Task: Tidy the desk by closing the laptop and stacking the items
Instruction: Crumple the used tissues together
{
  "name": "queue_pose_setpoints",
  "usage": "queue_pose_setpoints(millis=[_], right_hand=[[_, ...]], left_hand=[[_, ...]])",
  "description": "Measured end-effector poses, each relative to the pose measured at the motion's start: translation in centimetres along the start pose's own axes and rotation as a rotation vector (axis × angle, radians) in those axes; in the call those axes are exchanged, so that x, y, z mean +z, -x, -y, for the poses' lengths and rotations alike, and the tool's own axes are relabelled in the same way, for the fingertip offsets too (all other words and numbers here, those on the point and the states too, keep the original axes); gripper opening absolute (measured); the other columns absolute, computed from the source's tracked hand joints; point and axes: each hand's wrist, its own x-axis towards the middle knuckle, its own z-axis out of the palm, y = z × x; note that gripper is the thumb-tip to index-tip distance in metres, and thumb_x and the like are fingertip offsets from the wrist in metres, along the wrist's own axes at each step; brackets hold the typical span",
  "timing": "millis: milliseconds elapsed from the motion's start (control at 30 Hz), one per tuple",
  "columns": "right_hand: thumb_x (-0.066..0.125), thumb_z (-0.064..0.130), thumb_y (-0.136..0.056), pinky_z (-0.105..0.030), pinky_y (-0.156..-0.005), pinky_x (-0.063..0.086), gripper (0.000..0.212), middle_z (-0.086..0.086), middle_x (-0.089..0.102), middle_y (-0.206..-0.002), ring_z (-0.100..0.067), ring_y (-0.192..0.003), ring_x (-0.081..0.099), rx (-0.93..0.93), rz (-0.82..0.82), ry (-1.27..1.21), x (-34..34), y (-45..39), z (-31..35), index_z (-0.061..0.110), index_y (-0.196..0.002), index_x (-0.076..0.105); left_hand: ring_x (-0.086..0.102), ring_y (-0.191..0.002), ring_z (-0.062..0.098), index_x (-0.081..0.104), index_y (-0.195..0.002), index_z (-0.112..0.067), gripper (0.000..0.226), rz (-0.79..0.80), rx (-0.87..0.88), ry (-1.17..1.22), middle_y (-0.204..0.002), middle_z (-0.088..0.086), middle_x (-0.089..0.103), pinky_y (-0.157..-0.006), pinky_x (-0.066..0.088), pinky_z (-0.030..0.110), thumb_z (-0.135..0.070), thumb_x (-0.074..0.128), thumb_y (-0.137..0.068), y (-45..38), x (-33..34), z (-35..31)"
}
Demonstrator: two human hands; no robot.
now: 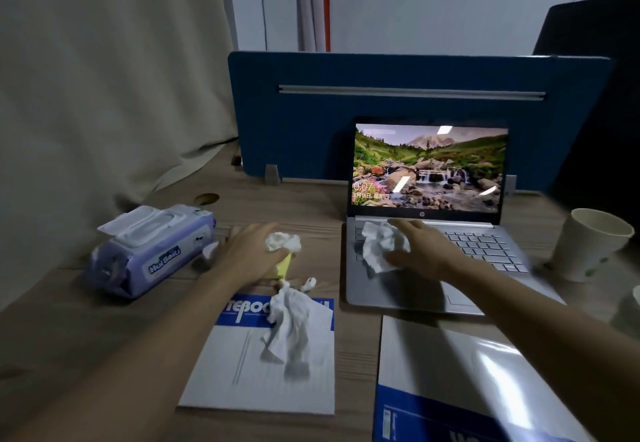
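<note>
1. The laptop [436,230] stands open at the back right of the wooden desk [104,320], its screen lit with a landscape picture, just in front of a blue divider panel [311,112]
2. The right hand [420,249] lies on the left part of the keyboard, fingers curled round a crumpled white tissue [381,244]
3. The left hand [247,254] hovers over the desk left of the laptop, pinching a small wad of tissue [282,241] together with a yellow sticky-note pad [284,266]
4. A blue-and-white notebook [242,372] lies flat near the front edge; a loose crumpled tissue [294,324] rests on it, and a small white earbud [309,283] sits just beyond its top edge
5. A second, glossy notebook [450,372] lies to the right, in front of the laptop
6. A purple pack of wet wipes [149,251] lies at the left with its lid flap up
7. A paper cup [585,247] stands to the right of the laptop
</note>
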Motion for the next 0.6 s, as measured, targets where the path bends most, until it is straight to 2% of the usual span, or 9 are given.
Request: queue_pose_setpoints(millis=[133,233,333,433,500,567,600], right_hand=[[0.071,0.039,-0.084,-0.036,-0.088,0.046,0.073,-0.014,0.052,-0.133,-0.031,-0.111,0.056,0.017,-0.024,-0.055,0.9,-1.6,0.2,0.029,-0.147,0.036],[0.067,0.03,-0.088,-0.035,-0.085,0.048,0.058,-0.015,0.057,-0.127,-0.029,-0.105,0.058,0.009,-0.04,-0.118,1.3,-2.1,0.8,0.026,-0.142,0.045],[0.064,0.02,-0.089,-0.038,-0.08,0.052,0.037,-0.011,0.064,-0.115,-0.025,-0.095,0.06,-0.042,-0.062,-0.166,1.5,-2.0,1.5,0.021,-0.126,0.059],[0.061,0.015,-0.09,-0.03,-0.068,0.047,0.022,-0.005,0.066,-0.103,-0.017,-0.081,0.057,-0.11,-0.083,-0.209,1.5,-1.4,2.6,0.018,-0.112,0.067],[0.058,0.013,-0.093,-0.026,-0.056,0.046,0.014,0.0,0.067,-0.09,-0.014,-0.065,0.06,-0.124,-0.096,-0.292,1.5,-0.9,3.5,0.021,-0.099,0.068],[0.056,0.014,-0.096,-0.029,-0.049,0.052,0.021,0.003,0.067,-0.074,-0.015,-0.054,0.065,-0.119,-0.103,-0.43,1.5,-0.2,4.8,0.025,-0.08,0.064],[0.056,0.015,-0.097,-0.033,-0.051,0.055,0.024,0.0,0.067,-0.071,-0.017,-0.054,0.067,-0.11,-0.095,-0.496,1.6,0.2,5.4,0.025,-0.076,0.061]], left_hand=[[0.049,-0.119,0.023,0.058,-0.125,-0.035,0.042,-0.056,0.071,0.03,-0.124,-0.004,0.061,-0.091,0.048,0.046,-0.049,0.06,-0.086,-0.8,0.6,0.2],[0.059,-0.101,0.017,0.066,-0.116,-0.026,0.029,-0.079,0.117,0.159,-0.114,-0.001,0.065,-0.083,0.05,0.038,-0.032,0.065,-0.088,-0.9,0.7,0.2],[0.058,-0.094,0.013,0.068,-0.116,-0.024,0.027,-0.08,0.134,0.185,-0.111,-0.001,0.065,-0.077,0.046,0.031,-0.029,0.064,-0.09,-0.8,0.6,0.2],[0.059,-0.094,0.015,0.069,-0.115,-0.02,0.024,-0.087,0.133,0.252,-0.111,0.002,0.066,-0.08,0.048,0.034,-0.029,0.061,-0.094,-0.4,0.2,-0.2],[0.06,-0.095,0.014,0.069,-0.111,-0.023,0.019,-0.093,0.142,0.329,-0.109,0.001,0.064,-0.083,0.051,0.037,-0.029,0.06,-0.095,0.0,-0.2,-0.7],[0.06,-0.095,0.011,0.069,-0.109,-0.026,0.016,-0.105,0.175,0.412,-0.106,-0.001,0.064,-0.081,0.051,0.033,-0.026,0.061,-0.095,0.6,-0.6,-1.7],[0.06,-0.094,0.008,0.069,-0.109,-0.027,0.016,-0.115,0.193,0.448,-0.105,-0.003,0.065,-0.078,0.05,0.027,-0.024,0.062,-0.094,1.0,-0.8,-2.2]])
